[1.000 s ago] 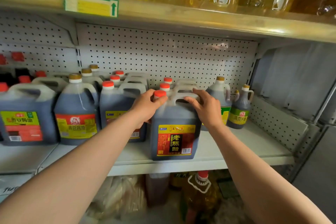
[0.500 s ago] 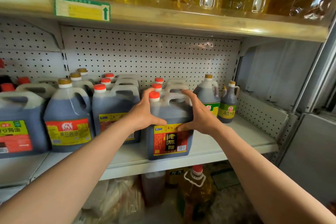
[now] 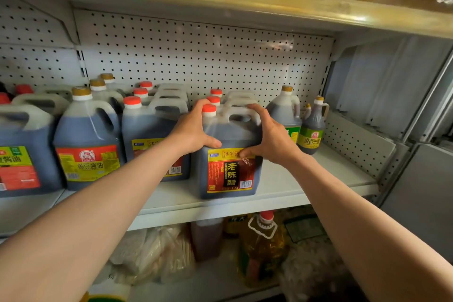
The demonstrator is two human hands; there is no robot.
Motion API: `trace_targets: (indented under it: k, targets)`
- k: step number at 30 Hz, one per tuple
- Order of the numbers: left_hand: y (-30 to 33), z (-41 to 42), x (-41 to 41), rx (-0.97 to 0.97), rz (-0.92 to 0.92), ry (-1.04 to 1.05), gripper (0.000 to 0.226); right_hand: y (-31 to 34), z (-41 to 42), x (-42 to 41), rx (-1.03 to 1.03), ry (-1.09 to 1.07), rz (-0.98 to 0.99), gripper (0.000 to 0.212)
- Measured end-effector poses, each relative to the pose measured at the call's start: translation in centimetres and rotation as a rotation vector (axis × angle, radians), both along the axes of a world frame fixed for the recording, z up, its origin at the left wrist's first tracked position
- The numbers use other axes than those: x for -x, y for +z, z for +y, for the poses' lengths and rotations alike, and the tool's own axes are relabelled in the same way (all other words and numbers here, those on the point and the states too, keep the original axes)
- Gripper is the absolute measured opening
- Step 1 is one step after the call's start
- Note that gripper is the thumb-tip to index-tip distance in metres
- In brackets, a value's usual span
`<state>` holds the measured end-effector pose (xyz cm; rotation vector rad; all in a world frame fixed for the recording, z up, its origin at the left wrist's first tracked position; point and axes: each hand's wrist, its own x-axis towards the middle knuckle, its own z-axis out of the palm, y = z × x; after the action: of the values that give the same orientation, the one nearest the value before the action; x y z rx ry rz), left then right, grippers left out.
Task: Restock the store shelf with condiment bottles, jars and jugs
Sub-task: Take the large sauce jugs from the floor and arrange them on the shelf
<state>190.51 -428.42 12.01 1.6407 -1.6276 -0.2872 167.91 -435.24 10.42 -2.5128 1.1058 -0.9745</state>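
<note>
- Both hands clasp the dark vinegar jug [image 3: 230, 154] at the shelf [image 3: 282, 193] front: left hand [image 3: 193, 130] wrapped round its side by the red cap, right hand [image 3: 268, 137] round the other side, thumb on the label.
- Matching jugs [image 3: 235, 99] stand right behind it, blocking the way back.
- Another red-capped jug [image 3: 152, 135] stands just left; a green-labelled jug [image 3: 285, 113] and small bottle [image 3: 313, 127] just right.
- Below, blurred, perhaps an oil bottle [image 3: 263, 245].

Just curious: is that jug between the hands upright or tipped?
Upright: the jug stands flat on the shelf, red cap on top.
</note>
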Motion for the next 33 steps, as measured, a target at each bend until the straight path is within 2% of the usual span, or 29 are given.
trace_targets:
  k: [7,11,13,15,19,21,24,27,30,33]
  targets:
    - [-0.3,-0.6,-0.1,0.017,-0.012,0.003,0.101,-0.2,-0.4,-0.8,0.029,-0.045,0.010,0.120]
    - [-0.3,-0.5,-0.5,-0.019,-0.078,-0.031,0.110,-0.5,-0.4,-0.4,0.045,-0.036,-0.003,0.124]
    - [0.3,-0.5,-0.6,-0.025,-0.112,-0.039,0.106,-0.7,-0.6,-0.2,0.051,-0.034,0.014,0.124]
    - [1.1,-0.5,-0.8,0.006,-0.092,-0.041,0.095,-0.8,-0.9,-0.1,0.072,-0.009,-0.007,0.112]
    - [2.3,-1.3,-1.1,0.038,-0.087,-0.039,0.079,0.3,-1.8,-0.5,0.097,-0.027,-0.056,0.077]
    - [2.8,-2.0,-1.0,0.025,-0.075,-0.043,0.071,1.3,-2.4,-0.9,0.046,-0.029,-0.125,0.068]
    - [3.4,-3.6,-0.5,-0.028,0.042,-0.097,0.067,3.0,-3.4,-1.3,-0.080,-0.016,-0.208,0.053]
    - [3.5,-5.4,0.0,-0.075,0.108,-0.151,0.078,4.0,-5.0,-1.7,-0.259,-0.045,-0.162,0.057]
    - [3.6,-6.1,0.2,-0.068,0.042,-0.115,0.063,3.3,-6.9,-2.5,-0.404,-0.056,-0.175,0.066]
    - [3.4,-6.6,-0.1,-0.088,0.003,-0.110,0.061,2.2,-7.7,-3.1,-0.496,-0.029,-0.325,0.096]
